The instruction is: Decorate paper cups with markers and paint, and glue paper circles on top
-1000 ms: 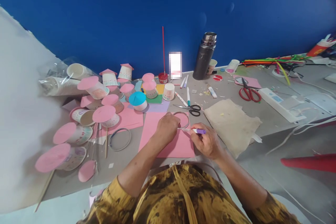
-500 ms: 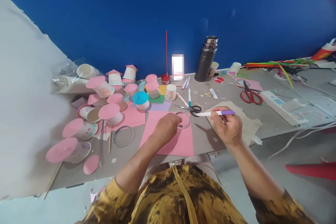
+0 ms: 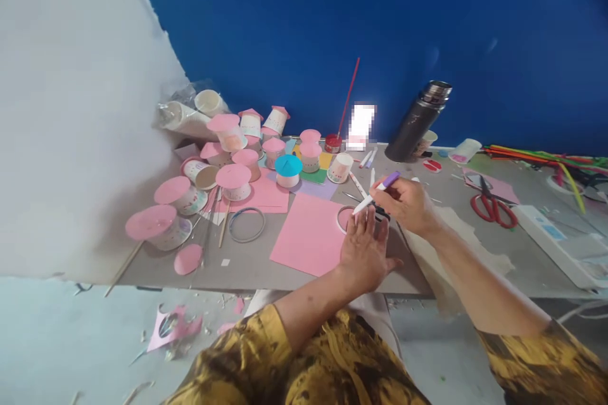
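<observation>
My left hand (image 3: 365, 254) lies flat with its fingers spread, over the right side of a pink paper sheet (image 3: 306, 234). Its fingertips cover part of a thin ring (image 3: 339, 221) that rests on the sheet near its right edge. Pinched in my right hand (image 3: 412, 204) is a white marker pen (image 3: 365, 204) with a purple end. The tip points down and left, close above the ring and my left fingers; whether it touches the paper I cannot tell. Black-handled scissors (image 3: 381, 215) lie partly hidden behind both hands.
Paper cups with pink discs (image 3: 232, 178) crowd the left side, one with a blue top (image 3: 289, 166). A second ring (image 3: 247, 225) lies left of the sheet. Behind stand a dark flask (image 3: 415, 126) and an upturned cup (image 3: 340, 168). Red scissors (image 3: 494, 210) and a power strip (image 3: 553, 247) are right.
My left hand has turned, opened out flat and shifted right over the ring. My right hand has brought the marker pen left to the ring, tip lowered. The view has swung left.
</observation>
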Demonstrator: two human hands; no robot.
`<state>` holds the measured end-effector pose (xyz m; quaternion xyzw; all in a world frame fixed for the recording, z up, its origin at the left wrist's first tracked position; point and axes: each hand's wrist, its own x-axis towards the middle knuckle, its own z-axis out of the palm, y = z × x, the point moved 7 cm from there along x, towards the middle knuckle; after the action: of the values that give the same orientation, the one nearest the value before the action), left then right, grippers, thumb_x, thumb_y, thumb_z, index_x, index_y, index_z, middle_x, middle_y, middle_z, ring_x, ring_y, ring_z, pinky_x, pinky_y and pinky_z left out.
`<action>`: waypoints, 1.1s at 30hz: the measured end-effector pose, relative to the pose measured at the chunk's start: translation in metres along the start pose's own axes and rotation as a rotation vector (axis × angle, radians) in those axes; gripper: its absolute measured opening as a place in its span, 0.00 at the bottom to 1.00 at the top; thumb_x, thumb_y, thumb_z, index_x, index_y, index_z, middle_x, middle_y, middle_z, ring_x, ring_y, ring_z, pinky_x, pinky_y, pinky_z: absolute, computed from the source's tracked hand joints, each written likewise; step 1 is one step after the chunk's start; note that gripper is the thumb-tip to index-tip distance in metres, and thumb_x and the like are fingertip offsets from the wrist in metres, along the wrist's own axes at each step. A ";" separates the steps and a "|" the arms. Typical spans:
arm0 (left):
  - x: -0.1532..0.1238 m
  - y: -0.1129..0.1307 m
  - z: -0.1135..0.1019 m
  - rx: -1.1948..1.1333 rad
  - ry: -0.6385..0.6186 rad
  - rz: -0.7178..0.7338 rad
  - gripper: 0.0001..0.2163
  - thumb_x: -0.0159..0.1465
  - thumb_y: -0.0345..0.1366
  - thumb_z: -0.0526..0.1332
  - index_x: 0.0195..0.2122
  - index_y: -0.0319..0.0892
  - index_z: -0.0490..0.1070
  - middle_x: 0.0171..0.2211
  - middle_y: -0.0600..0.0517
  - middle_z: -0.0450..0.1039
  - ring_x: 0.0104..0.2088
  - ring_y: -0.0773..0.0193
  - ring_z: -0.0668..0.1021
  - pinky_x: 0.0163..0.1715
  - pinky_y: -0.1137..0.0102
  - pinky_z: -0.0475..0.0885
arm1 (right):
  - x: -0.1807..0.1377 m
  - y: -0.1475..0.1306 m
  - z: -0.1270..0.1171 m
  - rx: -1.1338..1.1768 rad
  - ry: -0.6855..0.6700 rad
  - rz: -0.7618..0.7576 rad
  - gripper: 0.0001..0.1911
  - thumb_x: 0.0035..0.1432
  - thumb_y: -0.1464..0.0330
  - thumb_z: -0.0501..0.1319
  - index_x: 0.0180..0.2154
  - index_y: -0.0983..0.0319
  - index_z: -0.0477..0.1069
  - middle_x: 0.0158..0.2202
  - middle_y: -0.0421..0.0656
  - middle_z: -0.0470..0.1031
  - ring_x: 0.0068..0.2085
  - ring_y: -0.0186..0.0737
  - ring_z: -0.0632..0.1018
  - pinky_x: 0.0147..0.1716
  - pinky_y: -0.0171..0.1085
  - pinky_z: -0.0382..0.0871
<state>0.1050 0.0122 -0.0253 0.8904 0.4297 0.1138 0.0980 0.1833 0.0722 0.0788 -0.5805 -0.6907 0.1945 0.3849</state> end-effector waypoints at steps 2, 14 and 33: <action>0.005 -0.009 0.004 -0.017 0.017 -0.030 0.41 0.67 0.61 0.57 0.72 0.35 0.58 0.74 0.28 0.49 0.74 0.35 0.52 0.69 0.39 0.50 | 0.005 -0.005 0.013 -0.050 -0.040 -0.019 0.14 0.57 0.57 0.63 0.33 0.62 0.78 0.20 0.38 0.74 0.22 0.37 0.73 0.25 0.35 0.66; 0.003 -0.013 0.009 -0.014 0.046 -0.019 0.31 0.70 0.50 0.56 0.68 0.34 0.65 0.69 0.34 0.64 0.72 0.41 0.60 0.71 0.45 0.51 | 0.021 -0.042 0.070 -0.432 -0.394 -0.211 0.11 0.61 0.64 0.60 0.27 0.60 0.72 0.24 0.40 0.75 0.25 0.37 0.71 0.27 0.36 0.58; 0.003 -0.011 0.010 0.017 0.000 -0.032 0.32 0.70 0.54 0.55 0.65 0.34 0.69 0.64 0.34 0.71 0.68 0.40 0.66 0.68 0.47 0.57 | 0.019 -0.057 0.126 -0.804 -0.658 -0.342 0.11 0.64 0.67 0.58 0.32 0.62 0.76 0.30 0.50 0.80 0.29 0.45 0.75 0.28 0.40 0.48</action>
<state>0.1012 0.0207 -0.0379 0.8842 0.4448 0.1088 0.0923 0.0507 0.0981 0.0463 -0.4696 -0.8792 0.0213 -0.0776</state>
